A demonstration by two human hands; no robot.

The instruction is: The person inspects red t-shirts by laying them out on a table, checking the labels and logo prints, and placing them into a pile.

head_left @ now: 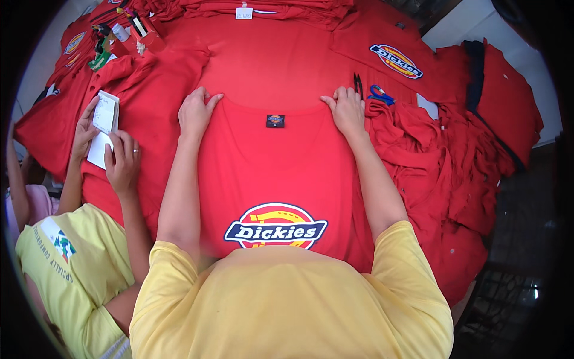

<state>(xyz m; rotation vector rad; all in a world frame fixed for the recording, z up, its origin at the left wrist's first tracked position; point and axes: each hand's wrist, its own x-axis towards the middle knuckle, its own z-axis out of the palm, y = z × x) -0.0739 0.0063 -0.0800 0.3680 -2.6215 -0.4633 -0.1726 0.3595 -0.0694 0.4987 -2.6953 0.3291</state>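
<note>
A red T-shirt (281, 164) lies spread in front of me, front side up, its wide neckline away from me. It has a small dark neck label (275, 121) and a large oval print (276, 226) in yellow, red, white and navy low on the visible part; my body hides what lies below. My left hand (196, 113) pinches the shirt's left shoulder between thumb and fingers. At the opposite shoulder, my right hand (347, 112) grips the cloth the same way. Just beyond the right hand lie a thin black pointed tool (357, 85) and blue-handled scissors (381, 94).
Rumpled red garments (430, 161) are heaped on the right, near a white paper (427, 106). Another printed red shirt (353, 51) lies beyond. At left, a co-worker's hands (122, 158) hold a small white notepad (106, 113). A white card (244, 12) rests on stacked shirts at the back.
</note>
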